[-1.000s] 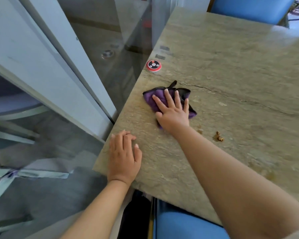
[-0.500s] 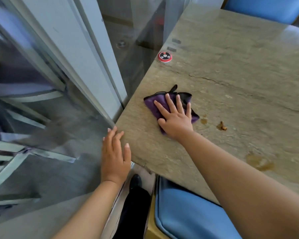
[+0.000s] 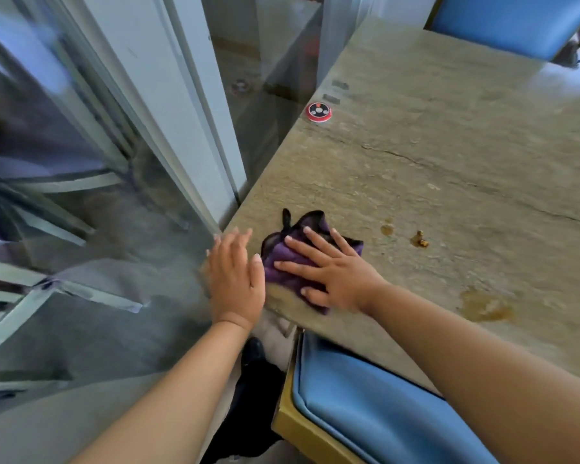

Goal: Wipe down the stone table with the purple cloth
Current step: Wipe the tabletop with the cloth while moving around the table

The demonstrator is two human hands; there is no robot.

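Note:
The stone table is grey-green with a long crack across it. A crumpled purple cloth with dark edging lies at the table's near left corner. My right hand presses flat on the cloth, fingers spread, and covers most of it. My left hand is flat and open at the corner's left edge, right beside the cloth, holding nothing. Brown stains and small crumbs lie to the right of the cloth. A larger brown smear sits near the front edge.
A small red and black round disc rests near the table's left edge. One blue padded chair stands below the front edge, another blue chair at the far side. A glass panel with a pale frame runs along the left.
My right hand has dragged the cloth back toward the near left corner. My left hand has slid off the tabletop to the corner's edge, next to the cloth.

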